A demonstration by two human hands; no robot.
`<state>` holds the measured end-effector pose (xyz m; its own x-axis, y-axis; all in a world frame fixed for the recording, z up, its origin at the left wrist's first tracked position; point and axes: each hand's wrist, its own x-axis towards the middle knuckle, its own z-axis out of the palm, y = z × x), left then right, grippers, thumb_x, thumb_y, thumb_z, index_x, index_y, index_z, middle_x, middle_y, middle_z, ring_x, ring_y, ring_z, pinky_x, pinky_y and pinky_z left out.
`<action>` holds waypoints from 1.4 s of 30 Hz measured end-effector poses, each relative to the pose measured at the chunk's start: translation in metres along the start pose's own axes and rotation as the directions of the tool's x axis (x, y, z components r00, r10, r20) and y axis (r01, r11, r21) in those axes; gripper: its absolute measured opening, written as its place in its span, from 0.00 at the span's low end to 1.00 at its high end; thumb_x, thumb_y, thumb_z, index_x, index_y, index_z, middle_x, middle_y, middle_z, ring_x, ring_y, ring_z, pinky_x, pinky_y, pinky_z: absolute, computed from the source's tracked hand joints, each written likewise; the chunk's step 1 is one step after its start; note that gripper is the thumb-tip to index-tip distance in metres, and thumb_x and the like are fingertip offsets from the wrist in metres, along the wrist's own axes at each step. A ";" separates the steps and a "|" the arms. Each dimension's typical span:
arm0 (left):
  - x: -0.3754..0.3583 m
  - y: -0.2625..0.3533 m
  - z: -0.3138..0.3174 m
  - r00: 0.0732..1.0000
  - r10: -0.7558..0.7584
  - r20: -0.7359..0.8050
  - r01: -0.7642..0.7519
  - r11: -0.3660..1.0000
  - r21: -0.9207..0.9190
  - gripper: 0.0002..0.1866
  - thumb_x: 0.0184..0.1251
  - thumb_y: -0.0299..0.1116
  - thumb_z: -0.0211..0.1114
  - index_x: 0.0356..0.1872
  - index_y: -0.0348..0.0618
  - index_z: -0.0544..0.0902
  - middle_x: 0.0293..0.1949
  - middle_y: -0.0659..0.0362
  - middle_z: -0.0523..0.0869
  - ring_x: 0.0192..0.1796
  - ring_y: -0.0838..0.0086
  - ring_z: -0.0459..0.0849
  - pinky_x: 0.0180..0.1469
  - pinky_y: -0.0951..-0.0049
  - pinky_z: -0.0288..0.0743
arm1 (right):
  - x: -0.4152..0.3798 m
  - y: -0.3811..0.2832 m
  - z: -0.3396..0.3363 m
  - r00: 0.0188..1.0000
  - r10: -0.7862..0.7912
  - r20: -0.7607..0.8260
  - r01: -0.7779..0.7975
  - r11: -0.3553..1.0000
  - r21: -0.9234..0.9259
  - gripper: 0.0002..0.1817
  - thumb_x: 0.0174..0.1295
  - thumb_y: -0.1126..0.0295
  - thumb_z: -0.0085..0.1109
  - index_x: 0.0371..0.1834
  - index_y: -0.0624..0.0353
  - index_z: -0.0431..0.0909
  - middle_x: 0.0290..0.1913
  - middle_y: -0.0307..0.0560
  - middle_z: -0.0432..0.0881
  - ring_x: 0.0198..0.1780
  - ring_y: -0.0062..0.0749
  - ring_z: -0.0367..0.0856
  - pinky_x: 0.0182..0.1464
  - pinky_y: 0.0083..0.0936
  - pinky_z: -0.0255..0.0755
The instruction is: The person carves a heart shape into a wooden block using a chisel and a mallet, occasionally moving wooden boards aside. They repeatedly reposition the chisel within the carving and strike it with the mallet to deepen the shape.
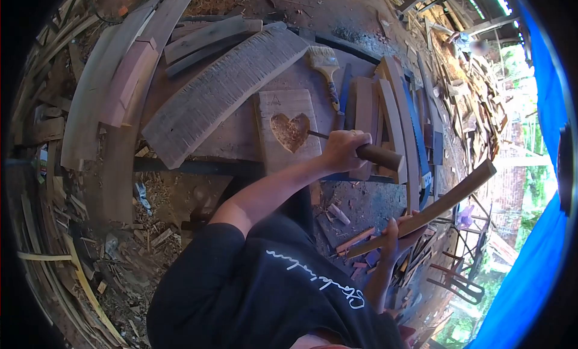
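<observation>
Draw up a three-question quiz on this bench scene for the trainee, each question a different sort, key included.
1. Multiple choice: what does the left hand hold?
a) the flat brush
b) the chisel
c) nothing
2. True or false: the right hand is empty.
3. Fill in the missing word: the hollow cut in the wooden board is shaped like a ____.

Key: 1: b. 2: False; it holds a long piece of wood. 3: heart.

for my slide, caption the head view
Left hand holds a chisel at a carved heart; right hand holds a wooden bar.
</observation>
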<state>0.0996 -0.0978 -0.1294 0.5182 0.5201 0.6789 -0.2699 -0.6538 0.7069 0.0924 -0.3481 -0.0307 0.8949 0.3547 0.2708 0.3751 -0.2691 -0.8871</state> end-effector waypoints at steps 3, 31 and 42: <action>0.006 -0.003 0.004 0.998 -0.039 -0.051 0.038 0.999 -0.015 0.13 0.46 0.32 0.73 0.31 0.53 0.77 0.25 0.60 0.82 0.29 0.61 0.85 0.30 0.62 0.76 | 0.003 -0.003 0.000 1.000 0.009 0.005 -0.009 1.000 -0.006 0.35 0.53 0.80 0.62 0.66 0.64 0.59 0.34 0.41 0.70 0.31 0.20 0.71 0.33 0.18 0.72; 0.023 -0.015 0.014 0.971 -0.239 -0.007 0.239 0.966 0.102 0.13 0.49 0.35 0.75 0.32 0.52 0.77 0.25 0.59 0.82 0.29 0.60 0.85 0.31 0.60 0.76 | 0.054 0.019 0.005 0.913 0.358 0.198 -0.290 0.908 -0.303 0.27 0.57 0.79 0.58 0.61 0.61 0.62 0.29 0.39 0.70 0.20 0.20 0.70 0.23 0.19 0.69; -0.004 0.008 0.001 0.999 0.004 0.050 -0.004 1.000 -0.001 0.16 0.45 0.35 0.74 0.33 0.53 0.76 0.25 0.60 0.82 0.29 0.59 0.86 0.30 0.61 0.77 | 0.002 0.015 -0.006 0.963 0.269 0.025 -0.270 0.957 0.104 0.26 0.58 0.80 0.58 0.60 0.61 0.62 0.30 0.40 0.71 0.20 0.20 0.71 0.24 0.17 0.70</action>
<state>0.0963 -0.1059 -0.1269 0.5569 0.4898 0.6708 -0.2723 -0.6553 0.7046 0.1010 -0.3569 -0.0412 0.9565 0.2913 0.0133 0.0927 -0.2605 -0.9610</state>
